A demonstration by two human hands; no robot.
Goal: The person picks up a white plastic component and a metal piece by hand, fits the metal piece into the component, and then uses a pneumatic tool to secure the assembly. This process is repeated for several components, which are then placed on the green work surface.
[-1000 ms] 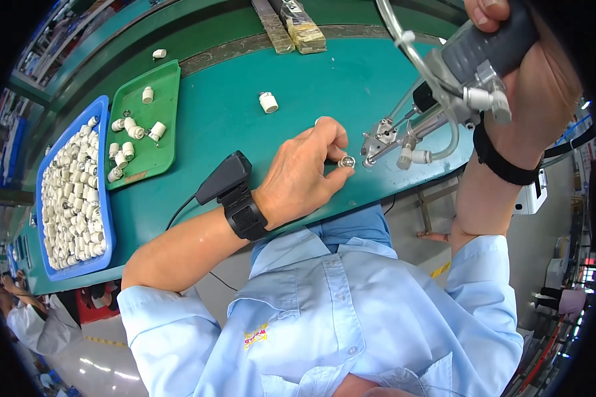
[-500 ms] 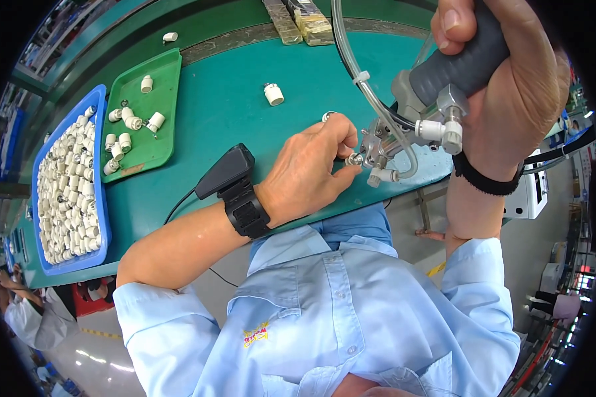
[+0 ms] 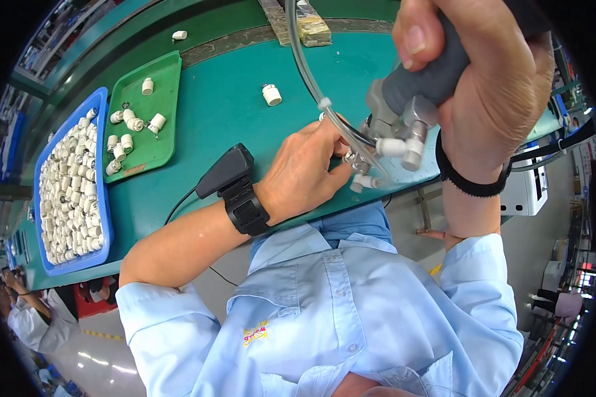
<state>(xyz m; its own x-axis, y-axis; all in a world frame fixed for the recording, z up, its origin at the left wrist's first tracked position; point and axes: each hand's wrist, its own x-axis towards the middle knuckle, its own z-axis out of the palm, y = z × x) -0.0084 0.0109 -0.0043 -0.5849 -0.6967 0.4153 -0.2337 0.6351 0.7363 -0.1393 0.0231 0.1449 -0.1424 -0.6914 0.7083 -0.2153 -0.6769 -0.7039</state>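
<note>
My left hand (image 3: 303,171) is closed in a pinch at the table's near edge, around a white lamp holder (image 3: 322,117) mostly hidden by the fingers. A bit of its metal fitting (image 3: 349,157) shows between the fingertips. My right hand (image 3: 503,99) wraps around the grey grip of a powered screwdriver (image 3: 420,69), tilted down toward the left hand. The metal nose with its clear hoses (image 3: 363,169) meets the left fingertips; whether it touches the lamp holder cannot be made out. Another white lamp holder (image 3: 271,94) lies on the table beyond my left hand.
At left, a blue tray (image 3: 108,228) is heaped with white lamp holders. Beside it, a green tray (image 3: 167,86) carries several more. One lamp holder (image 3: 179,35) rests on the far ledge, near taped bars (image 3: 312,30). A white box (image 3: 528,188) stands at right.
My right hand and the screwdriver have shifted left and closer to the left hand, and the hoses swung left with them. The left hand has barely moved.
</note>
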